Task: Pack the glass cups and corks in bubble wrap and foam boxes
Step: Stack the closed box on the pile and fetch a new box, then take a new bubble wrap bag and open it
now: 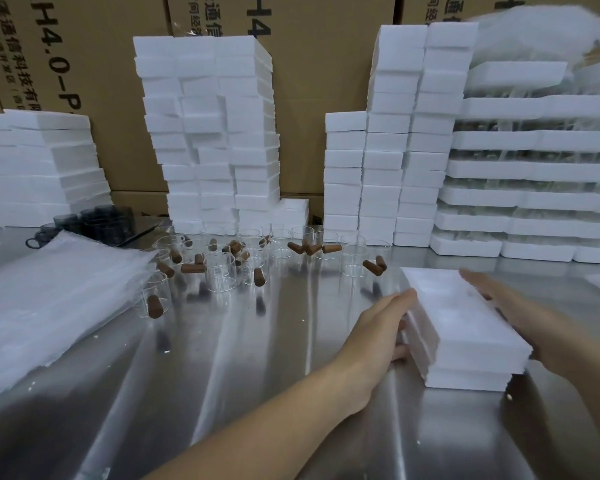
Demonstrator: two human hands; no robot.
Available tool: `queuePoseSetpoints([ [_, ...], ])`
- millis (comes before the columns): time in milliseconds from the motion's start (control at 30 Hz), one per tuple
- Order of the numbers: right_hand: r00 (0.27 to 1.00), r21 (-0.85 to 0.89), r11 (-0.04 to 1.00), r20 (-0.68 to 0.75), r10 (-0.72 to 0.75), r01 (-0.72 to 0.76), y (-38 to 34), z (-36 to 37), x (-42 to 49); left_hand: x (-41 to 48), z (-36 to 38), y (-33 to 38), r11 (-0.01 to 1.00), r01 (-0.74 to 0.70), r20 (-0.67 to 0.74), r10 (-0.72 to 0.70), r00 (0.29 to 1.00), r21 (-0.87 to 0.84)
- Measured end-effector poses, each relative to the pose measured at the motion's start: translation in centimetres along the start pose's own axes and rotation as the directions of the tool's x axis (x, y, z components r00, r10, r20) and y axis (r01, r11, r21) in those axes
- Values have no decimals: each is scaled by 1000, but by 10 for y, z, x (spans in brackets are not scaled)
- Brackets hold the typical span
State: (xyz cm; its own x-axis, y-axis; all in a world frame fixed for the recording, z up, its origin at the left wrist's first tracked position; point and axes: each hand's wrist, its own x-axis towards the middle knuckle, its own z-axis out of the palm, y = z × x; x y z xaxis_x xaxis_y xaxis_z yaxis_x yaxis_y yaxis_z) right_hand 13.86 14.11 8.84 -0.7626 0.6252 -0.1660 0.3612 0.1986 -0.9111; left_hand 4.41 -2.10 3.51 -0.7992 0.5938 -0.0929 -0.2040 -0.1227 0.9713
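A white foam box (465,327) with its lid on lies on the steel table (257,375) at the front right. My left hand (378,330) presses flat against its left side, fingers under the lid's edge. On the box's right side rests my right hand (520,313), blurred, fingers stretched out. Several clear glass cups (220,273) stand in the middle of the table, with brown corks (193,268) lying among them and some inside cups. A stack of bubble wrap sheets (49,299) lies at the left.
Tall stacks of white foam boxes (208,133) rise at the back centre and more foam boxes (406,133) at the back right. Flat foam trays (534,168) are piled far right, dark glass cups (97,223) at the back left. Cardboard cartons (84,64) form the back wall.
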Motion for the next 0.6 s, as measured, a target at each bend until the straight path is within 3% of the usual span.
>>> queuePoseSetpoints([
  [67,964,-48,987,-211,-159,152,-15,-17,13,-2,4,1,1000,20,28,-20,999,-16],
  [100,938,-153,972,-272,-217,180,-20,-24,21,-3,7,2,999,33,38,-32,999,-30],
  [133,859,-287,918,-356,-368,275,-20,-21,15,-4,9,4,998,44,42,-42,998,-40],
  [233,433,-494,607,-429,-793,622,-31,-3,-1,-14,7,19,999,-48,-16,48,999,26],
  [300,233,-516,377,-323,-917,769,-35,31,-30,-22,-4,41,964,-226,-84,238,967,138],
  [333,168,-492,263,-229,-959,830,-31,52,-42,-23,-13,53,928,-324,-123,349,929,181],
  [367,155,-449,188,-111,-982,874,-24,70,-50,-25,-26,69,889,-401,-166,439,883,220],
  [400,189,-388,167,18,-982,907,-17,84,-56,-28,-43,84,846,-452,-207,514,832,281],
  [467,363,-333,268,266,-893,904,-6,103,-61,-35,-86,112,747,-483,-256,630,733,457],
  [533,508,-364,373,420,-752,854,8,113,-51,-41,-138,130,645,-395,-290,696,657,654],
  [600,592,-397,442,474,-651,804,18,114,-36,-45,-196,142,551,-210,-341,728,595,808],
])
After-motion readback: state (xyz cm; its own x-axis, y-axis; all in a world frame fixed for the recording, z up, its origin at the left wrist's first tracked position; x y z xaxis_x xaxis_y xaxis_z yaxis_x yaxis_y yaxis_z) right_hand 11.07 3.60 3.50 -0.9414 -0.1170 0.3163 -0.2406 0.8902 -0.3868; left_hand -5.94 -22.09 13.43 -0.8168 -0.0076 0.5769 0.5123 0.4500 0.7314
